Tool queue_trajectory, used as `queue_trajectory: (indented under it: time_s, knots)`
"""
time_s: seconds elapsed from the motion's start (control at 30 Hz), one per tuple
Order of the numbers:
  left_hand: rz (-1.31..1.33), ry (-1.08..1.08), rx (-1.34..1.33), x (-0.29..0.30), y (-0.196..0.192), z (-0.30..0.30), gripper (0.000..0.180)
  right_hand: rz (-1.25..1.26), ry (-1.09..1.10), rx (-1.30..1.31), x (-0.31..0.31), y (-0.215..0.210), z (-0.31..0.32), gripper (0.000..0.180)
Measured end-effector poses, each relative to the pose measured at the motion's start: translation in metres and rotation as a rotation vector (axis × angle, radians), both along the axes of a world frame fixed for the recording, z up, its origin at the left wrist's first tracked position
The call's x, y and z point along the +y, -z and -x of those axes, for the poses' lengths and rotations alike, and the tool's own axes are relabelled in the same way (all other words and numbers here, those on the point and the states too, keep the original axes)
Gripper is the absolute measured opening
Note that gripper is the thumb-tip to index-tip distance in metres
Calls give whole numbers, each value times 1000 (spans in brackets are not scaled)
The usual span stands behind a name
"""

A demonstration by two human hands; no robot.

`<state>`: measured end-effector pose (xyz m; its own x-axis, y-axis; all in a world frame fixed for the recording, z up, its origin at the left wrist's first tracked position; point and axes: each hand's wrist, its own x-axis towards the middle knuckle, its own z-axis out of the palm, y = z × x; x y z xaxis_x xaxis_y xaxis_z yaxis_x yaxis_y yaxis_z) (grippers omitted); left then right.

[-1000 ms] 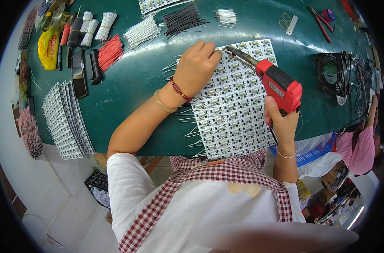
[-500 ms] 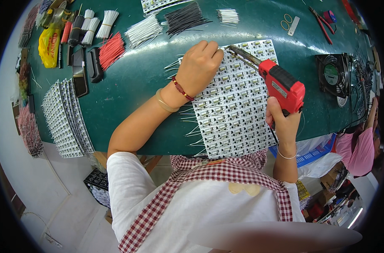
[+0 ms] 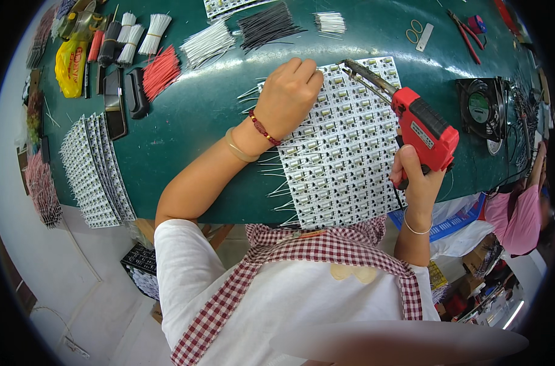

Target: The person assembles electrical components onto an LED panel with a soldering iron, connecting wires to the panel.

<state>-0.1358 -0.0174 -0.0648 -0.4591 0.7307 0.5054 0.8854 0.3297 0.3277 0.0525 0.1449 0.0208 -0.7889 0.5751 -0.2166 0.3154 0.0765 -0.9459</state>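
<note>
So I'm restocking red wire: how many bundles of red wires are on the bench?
1: the red wire bundle lies at the bench's upper left, beside the white wire bundles. Others may be hidden.

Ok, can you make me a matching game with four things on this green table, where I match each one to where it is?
Things:
1. soldering gun
2. left hand
3. fan
4. red wires

Places:
A. far right on the table, past the gun
B. resting on the top left corner of the panel of small boards
C. left of the white wires, near the table's far side
D. gripped in the right hand, tip over the panel's top edge

Pairs: 1-D, 2-B, 3-A, 4-C
</note>
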Motion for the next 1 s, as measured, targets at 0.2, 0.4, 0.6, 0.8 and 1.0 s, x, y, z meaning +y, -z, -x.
queue_trajectory:
  time_s: [0.2,0.4,0.6,0.8,1.0]
  knots:
    - [0,-2,23,1,-1,0,22,21,8,-21,-1,0,-2,28]
    - [-68,-17,-50,0,5,1,20,81,23,-10,0,1,-3,20]
    - [-133,-39,-167,-2,3,3,16,131,41,-2,-1,3,-4,17]
    - [-70,2,-76,-1,3,3,17,74,6,-52,-3,6,-8,24]
    - [-63,43,-20,-2,1,3,19,148,29,-43,-4,4,-7,16]
